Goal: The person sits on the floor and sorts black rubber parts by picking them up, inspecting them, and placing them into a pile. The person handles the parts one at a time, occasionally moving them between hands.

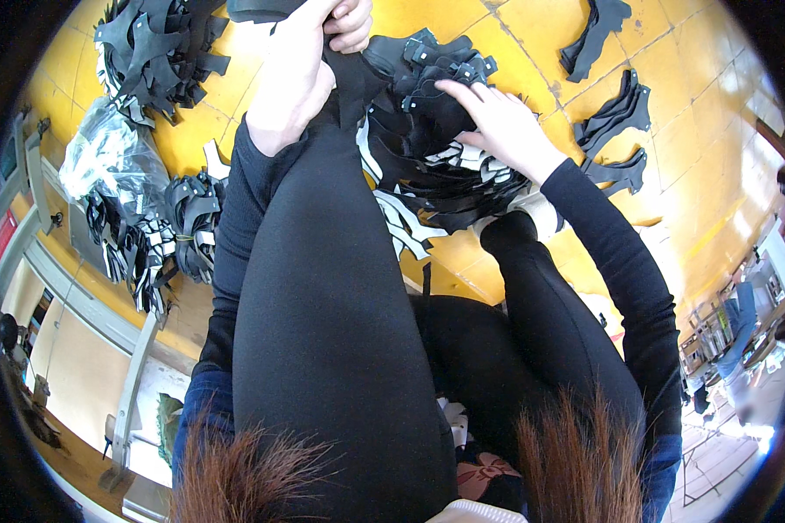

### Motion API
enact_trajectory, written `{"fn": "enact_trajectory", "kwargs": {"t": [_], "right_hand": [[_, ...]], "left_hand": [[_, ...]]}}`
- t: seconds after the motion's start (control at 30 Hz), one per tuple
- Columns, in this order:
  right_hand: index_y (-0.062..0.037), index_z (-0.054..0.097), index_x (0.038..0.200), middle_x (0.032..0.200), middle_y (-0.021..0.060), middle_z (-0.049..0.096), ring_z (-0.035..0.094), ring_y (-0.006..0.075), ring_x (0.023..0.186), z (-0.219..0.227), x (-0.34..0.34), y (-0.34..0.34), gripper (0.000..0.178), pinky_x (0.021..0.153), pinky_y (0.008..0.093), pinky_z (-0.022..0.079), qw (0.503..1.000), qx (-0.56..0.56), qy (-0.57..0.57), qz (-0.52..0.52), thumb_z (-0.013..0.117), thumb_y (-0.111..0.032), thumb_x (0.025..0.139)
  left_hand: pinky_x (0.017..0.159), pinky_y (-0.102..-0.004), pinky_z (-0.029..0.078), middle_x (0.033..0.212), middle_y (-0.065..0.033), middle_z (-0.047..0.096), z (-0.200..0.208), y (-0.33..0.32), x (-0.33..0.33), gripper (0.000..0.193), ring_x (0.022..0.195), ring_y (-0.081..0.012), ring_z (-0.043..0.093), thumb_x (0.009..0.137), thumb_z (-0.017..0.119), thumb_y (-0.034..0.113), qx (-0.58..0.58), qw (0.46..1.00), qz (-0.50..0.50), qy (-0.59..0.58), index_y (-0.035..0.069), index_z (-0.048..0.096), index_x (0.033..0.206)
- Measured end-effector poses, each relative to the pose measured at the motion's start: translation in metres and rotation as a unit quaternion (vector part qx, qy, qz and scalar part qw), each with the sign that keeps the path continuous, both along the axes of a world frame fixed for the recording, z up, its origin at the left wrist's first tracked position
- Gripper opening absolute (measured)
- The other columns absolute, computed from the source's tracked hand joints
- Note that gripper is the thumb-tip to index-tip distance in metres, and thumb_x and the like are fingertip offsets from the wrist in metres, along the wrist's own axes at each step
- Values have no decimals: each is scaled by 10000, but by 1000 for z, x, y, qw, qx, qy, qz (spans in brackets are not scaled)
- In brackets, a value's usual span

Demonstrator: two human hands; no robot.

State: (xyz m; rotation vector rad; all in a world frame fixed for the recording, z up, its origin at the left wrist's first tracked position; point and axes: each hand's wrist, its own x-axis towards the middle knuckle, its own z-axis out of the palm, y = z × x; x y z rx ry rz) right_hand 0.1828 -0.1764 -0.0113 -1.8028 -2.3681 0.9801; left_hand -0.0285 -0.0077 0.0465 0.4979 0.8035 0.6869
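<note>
My left hand (298,83) is at the top, above my raised knee, with its fingers curled round a dark cut piece (351,83) of flat, flexible material. Part of what it grips is hidden by the hand and cut off by the upper edge. To the right, my right hand (501,129) reaches over a heap of black curved cut pieces (445,105), fingers apart and nothing held. Its fingertips are over or lightly on the heap; I cannot tell which. White undersides show on pieces (406,222) lower in the heap.
More black cut pieces (153,52) are piled at the upper left. Below them lie a clear plastic bag (113,157) and tied bundles (192,218). Small stacks (615,113) lie on the yellow tiled floor (698,166) at right. A grey metal frame (87,296) stands at left.
</note>
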Motion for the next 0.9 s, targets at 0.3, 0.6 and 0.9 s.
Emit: {"fn": "enact_trajectory", "kwargs": {"t": [0.3, 0.6, 0.9], "right_hand": [[-110, 608, 1210, 1090, 47, 556, 546, 211, 1068, -25, -26, 42, 363, 904, 330, 449, 969, 185, 11, 165, 588, -82, 848], [-79, 641, 929, 959, 64, 552, 608, 244, 920, -31, -27, 45, 158, 782, 359, 519, 973, 111, 91, 182, 692, -118, 785], [-10, 652, 1007, 944, 124, 643, 665, 273, 893, -41, -13, 42, 139, 780, 338, 529, 979, -4, 197, 41, 644, -115, 917]], "left_hand": [[467, -211, 246, 591, 57, 301, 0, 1, 7, 374, 485, -67, 282, 1007, 558, 206, 26, 1000, -17, -3, 140, 385, 682], [461, -209, 248, 586, 58, 307, -5, 2, 4, 377, 477, -65, 287, 1009, 556, 216, 8, 1000, -9, 7, 141, 387, 680], [465, -208, 251, 592, 58, 305, -7, 2, 1, 365, 486, -66, 287, 1012, 547, 213, 1, 1000, -7, -10, 135, 391, 692]]}}
